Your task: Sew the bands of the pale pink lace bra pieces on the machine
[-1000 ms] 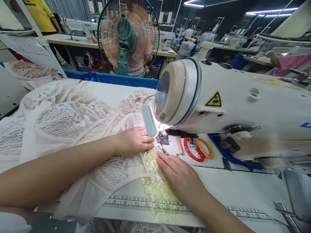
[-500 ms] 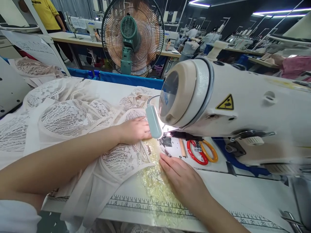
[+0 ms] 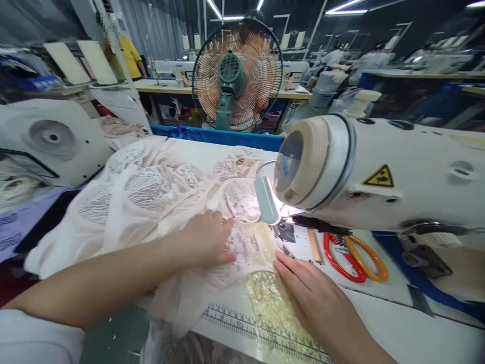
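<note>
My left hand [image 3: 206, 240] lies flat, fingers stretched out, on pale lace fabric [image 3: 151, 197] just left of the sewing machine's needle area [image 3: 284, 232]. My right hand [image 3: 318, 298] rests open and flat on the table, its fingertips at the fabric's edge near the presser foot. The white sewing machine [image 3: 379, 172] stretches across the right, with a small lamp [image 3: 267, 199] lighting the needle. A yellowish worn patch [image 3: 273, 298] of tape lies between my hands, above a printed ruler [image 3: 261, 331].
Red and orange scissors [image 3: 354, 258] lie on the machine bed under the arm. A standing fan [image 3: 235, 76] is behind the table. Another white machine [image 3: 53, 139] sits at the left. A person in a yellow shirt [image 3: 129, 58] stands far back left.
The view has swung left and lower. My left hand has drawn back toward me along the lace, away from the lamp. My right hand stays flat by the needle plate.
</note>
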Demonstrator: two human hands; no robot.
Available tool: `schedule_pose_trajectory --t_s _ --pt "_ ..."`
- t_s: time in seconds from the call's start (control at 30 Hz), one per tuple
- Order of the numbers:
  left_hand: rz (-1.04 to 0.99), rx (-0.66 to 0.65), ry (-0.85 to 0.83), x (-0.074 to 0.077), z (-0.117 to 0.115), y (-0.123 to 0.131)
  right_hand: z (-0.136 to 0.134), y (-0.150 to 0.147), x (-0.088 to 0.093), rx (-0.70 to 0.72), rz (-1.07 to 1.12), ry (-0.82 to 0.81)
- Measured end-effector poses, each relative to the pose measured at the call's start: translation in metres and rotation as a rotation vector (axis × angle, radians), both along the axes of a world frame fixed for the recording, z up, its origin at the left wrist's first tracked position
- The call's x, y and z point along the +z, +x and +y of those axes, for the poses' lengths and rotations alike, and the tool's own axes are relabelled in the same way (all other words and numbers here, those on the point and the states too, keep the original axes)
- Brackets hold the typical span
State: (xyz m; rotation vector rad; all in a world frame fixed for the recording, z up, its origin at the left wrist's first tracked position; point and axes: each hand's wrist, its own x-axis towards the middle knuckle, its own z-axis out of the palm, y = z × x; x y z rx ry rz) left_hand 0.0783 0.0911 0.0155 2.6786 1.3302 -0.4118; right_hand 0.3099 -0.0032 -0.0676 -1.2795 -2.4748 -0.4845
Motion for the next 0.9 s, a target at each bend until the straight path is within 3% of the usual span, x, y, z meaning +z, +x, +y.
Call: schedule_pose_trajectory --t_s 0.1,0.17,0.23,0.37,0.47,0.57,0.77,0.9 --pt "-0.048 0.020 0.058 -0.028 -0.005 0.007 0.003 0.002 -0.004 0.041 0.014 0.036" --pt "-0.126 0.016 0.126 -0.042 0.013 0.013 0.005 0.002 -0.005 0.065 0.031 0.061" --pt "-0.164 -0.010 0.156 -0.047 0.040 0.019 0.006 0.001 -0.004 0.079 0.041 0.089" --pt "-0.249 0.104 0.315 -0.028 0.084 0.026 0.006 -0.002 -0.002 0.093 0.021 0.130" --pt "-0.317 0.187 0.447 -0.010 0.089 0.021 0.006 -0.003 -0.002 0.077 0.028 0.115" --pt "-0.324 0.244 0.506 0.001 0.083 -0.006 0.006 -0.002 -0.004 0.048 0.030 0.069" --pt "-0.142 0.477 0.485 0.020 0.084 -0.113 0.006 -0.003 -0.007 -0.002 0.045 0.018" --pt "-0.038 0.475 0.387 0.036 0.085 -0.159 0.006 -0.004 -0.007 -0.013 0.055 -0.006"
